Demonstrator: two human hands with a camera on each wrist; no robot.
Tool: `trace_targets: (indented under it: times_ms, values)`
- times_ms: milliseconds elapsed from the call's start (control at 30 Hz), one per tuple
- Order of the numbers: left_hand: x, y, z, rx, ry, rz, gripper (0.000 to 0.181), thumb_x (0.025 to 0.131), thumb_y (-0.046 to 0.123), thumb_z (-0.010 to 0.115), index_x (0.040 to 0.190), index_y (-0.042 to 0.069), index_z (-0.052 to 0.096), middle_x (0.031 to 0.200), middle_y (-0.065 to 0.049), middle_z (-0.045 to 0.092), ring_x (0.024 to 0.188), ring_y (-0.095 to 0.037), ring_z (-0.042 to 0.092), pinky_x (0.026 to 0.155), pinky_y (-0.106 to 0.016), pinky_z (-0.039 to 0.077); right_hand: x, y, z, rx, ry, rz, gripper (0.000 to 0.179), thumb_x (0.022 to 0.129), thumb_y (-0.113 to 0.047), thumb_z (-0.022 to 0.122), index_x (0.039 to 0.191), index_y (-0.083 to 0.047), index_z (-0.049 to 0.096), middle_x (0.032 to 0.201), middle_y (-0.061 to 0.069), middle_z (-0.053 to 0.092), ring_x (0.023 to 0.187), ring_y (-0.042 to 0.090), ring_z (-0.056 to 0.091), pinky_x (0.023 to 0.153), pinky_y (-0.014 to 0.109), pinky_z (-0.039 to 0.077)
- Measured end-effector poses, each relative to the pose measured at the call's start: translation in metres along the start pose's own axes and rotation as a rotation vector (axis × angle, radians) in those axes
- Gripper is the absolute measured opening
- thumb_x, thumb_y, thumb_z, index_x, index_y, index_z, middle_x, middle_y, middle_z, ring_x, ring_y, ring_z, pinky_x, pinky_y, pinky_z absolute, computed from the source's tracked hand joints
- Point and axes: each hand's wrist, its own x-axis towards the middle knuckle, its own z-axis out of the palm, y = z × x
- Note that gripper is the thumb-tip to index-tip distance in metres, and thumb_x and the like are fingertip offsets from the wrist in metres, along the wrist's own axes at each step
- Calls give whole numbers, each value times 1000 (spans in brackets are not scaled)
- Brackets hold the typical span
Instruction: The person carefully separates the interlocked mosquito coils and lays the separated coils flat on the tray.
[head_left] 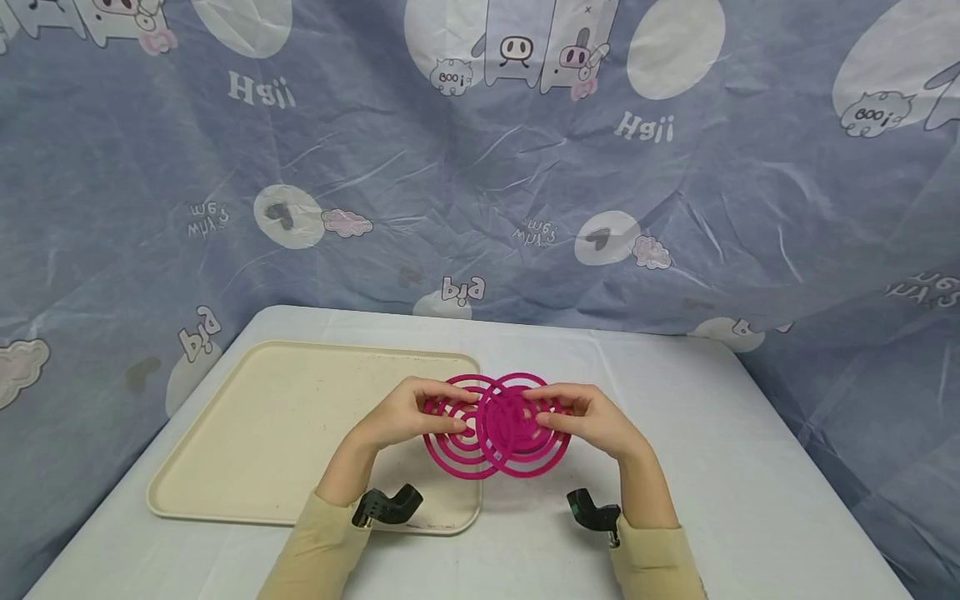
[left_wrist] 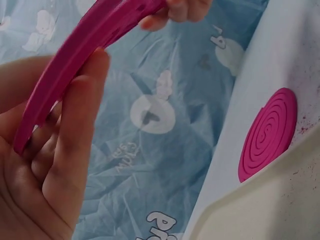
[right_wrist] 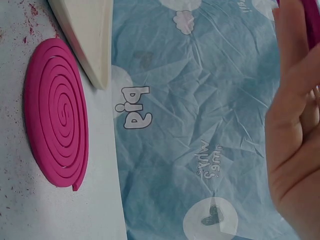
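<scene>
Below pink spirals (head_left: 497, 467) pinched by left fingers (head_left: 446, 389) and right fingers (head_left: 561, 390), another coil (head_left: 506, 422) partly hidden

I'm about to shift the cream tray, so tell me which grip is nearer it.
Left. The left grip appears over the right end of the cream tray; the right grip is past that end, above the white table.

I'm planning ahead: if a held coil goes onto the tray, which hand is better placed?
Probably the left hand: in the head view, it appears over the tray, pinching the left side of the overlapping pink coils. The right hand, pinching their right side, appears beyond the tray's edge.
</scene>
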Motion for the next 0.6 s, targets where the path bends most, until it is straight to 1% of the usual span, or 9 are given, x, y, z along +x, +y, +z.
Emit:
trace_targets:
  times_ms: [33,100,167,300,400,500,567,600]
  values:
    - [-1,0,-1,12,-32,-6,35,79,2,73,113,-2,66,100,-13,69,83,-16,65,64,-26,54,0,-1,0,1,-43,-3,34,85,-1,66,119,3,61,84,10,64,66,14,56,56,26,50]
    - [-2,1,-2,22,-58,-18,36,79,2,73,114,-1,66,101,-12,69,88,-18,65,66,-28,54,-1,-1,1,-2,-85,-13,37,85,-1,66,121,2,61,79,9,63,63,14,55,54,25,49]
    - [-2,2,-2,23,-33,-36,37,79,1,73,115,-1,66,102,-13,69,85,-16,65,66,-27,54,0,-1,2,-3,-68,-15,40,84,0,67,123,1,60,74,7,61,60,12,53,53,24,48]
    - [1,3,1,2,81,-52,38,79,1,73,116,-2,65,104,-14,68,81,-14,65,67,-26,55,3,0,6,-31,68,-9,44,83,-1,69,126,1,58,72,6,55,62,11,48,52,23,46]
    - [4,4,5,-21,192,-45,38,79,2,73,116,-1,65,106,-12,68,84,-15,65,68,-25,54,6,0,9,-4,173,-19,44,84,0,67,127,2,56,76,4,59,68,12,53,56,24,50]
    - [5,5,6,-67,302,-31,39,79,3,74,116,-1,65,106,-10,69,85,-14,64,68,-23,54,8,0,11,49,285,-48,43,85,1,66,127,2,56,80,1,64,72,12,59,62,24,53]
    - [5,5,6,-99,347,-23,40,79,4,74,117,-2,64,104,-9,69,83,-13,63,70,-23,54,8,0,12,74,344,-62,44,86,0,66,128,2,55,84,2,67,75,14,62,66,26,54]
    - [4,5,5,-106,354,-22,40,79,4,74,118,-1,64,103,-8,69,81,-12,62,70,-23,54,8,-1,12,73,363,-60,44,86,-2,66,129,0,55,83,2,66,74,14,61,65,26,54]
